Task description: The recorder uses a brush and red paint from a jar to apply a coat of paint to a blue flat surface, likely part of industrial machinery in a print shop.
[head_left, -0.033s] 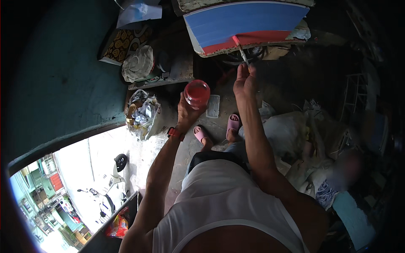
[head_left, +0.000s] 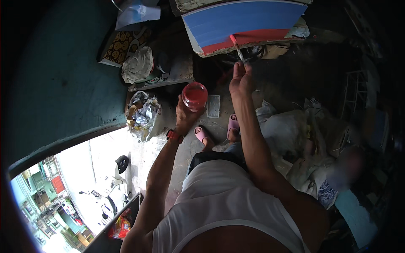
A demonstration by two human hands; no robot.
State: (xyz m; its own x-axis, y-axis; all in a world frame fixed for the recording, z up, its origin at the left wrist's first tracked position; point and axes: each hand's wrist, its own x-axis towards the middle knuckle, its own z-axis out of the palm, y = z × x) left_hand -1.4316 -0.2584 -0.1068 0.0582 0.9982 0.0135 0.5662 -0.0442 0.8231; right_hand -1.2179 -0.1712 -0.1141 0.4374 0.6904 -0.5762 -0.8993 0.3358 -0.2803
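A clear jar of red paint [head_left: 194,97] is held in my left hand [head_left: 188,116], its mouth facing up. My right hand [head_left: 241,80] pinches a thin paintbrush [head_left: 239,53] by its handle end. The brush's red bristles rest against the lower part of a board [head_left: 244,23], where a red band runs beneath a large blue area. Red paint covers the band up to its boundary with the blue. My fingers hide the end of the handle.
Left of the board, a low shelf [head_left: 162,83] bears a crumpled cloth-like bundle [head_left: 138,66]. A plastic bag [head_left: 144,118] stands below it. A clear tray [head_left: 213,106] lies on the floor near my pink slippers [head_left: 201,134]. Pale sacks [head_left: 287,130] are heaped at right; a scooter [head_left: 112,185] stands outside.
My right hand and the brush have shifted slightly left along the red band. The jar in my left hand sits a touch lower and further left in view.
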